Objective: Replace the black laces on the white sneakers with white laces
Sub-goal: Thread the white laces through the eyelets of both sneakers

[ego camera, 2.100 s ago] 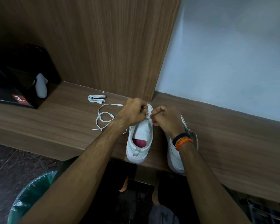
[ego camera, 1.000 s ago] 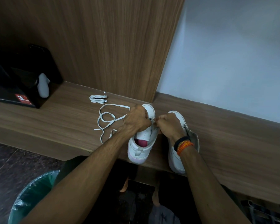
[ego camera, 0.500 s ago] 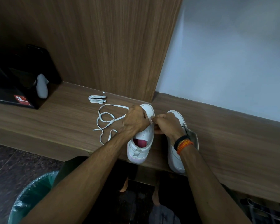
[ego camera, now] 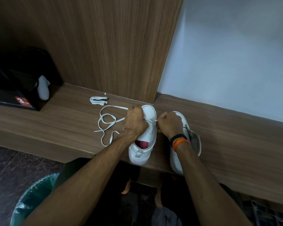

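Two white sneakers stand on the wooden ledge. The left sneaker (ego camera: 144, 142) has a pink lining and tips toward me. My left hand (ego camera: 135, 123) grips its upper front. My right hand (ego camera: 169, 123) pinches the tip of a white lace (ego camera: 107, 123) at the eyelets. The rest of that lace trails in loose loops to the left on the ledge. The right sneaker (ego camera: 185, 128) lies partly under my right wrist; a thin black line shows on its side. A second white lace (ego camera: 98, 100) lies bundled further back.
A black box (ego camera: 15, 88) with a red label and a white item inside stands at the far left of the ledge (ego camera: 235, 144). A wood panel and a pale wall rise behind. A green bin (ego camera: 34, 198) stands on the dark floor below left.
Both hands have stayed on the left sneaker's eyelets, shifting slightly. The loose lace loops on the ledge have changed shape as the lace was drawn along.
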